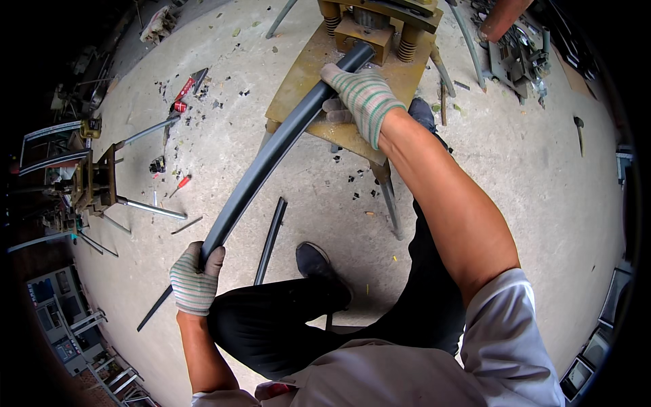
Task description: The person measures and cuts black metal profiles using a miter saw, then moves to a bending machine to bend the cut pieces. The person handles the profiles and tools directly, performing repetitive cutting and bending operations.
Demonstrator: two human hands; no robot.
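Observation:
A long dark grey metal profile slants across the view, its upper end up against the brass-coloured die block of a press. How far that end goes into the block I cannot tell. My left hand, in a striped knit glove, is closed round the lower part of the profile. Near the die, my right hand, gloved alike, grips the profile from above with its fingers curled underneath. Below it spreads the press's yellowish base plate, on metal legs. A thin dark strip shows beyond my left hand; whether it belongs to the profile is unclear.
Another dark profile piece stands out beside my left knee. A red-handled screwdriver and small black scraps lie on the concrete floor. At left is a metal stand with rods. A hammer-like tool lies far right.

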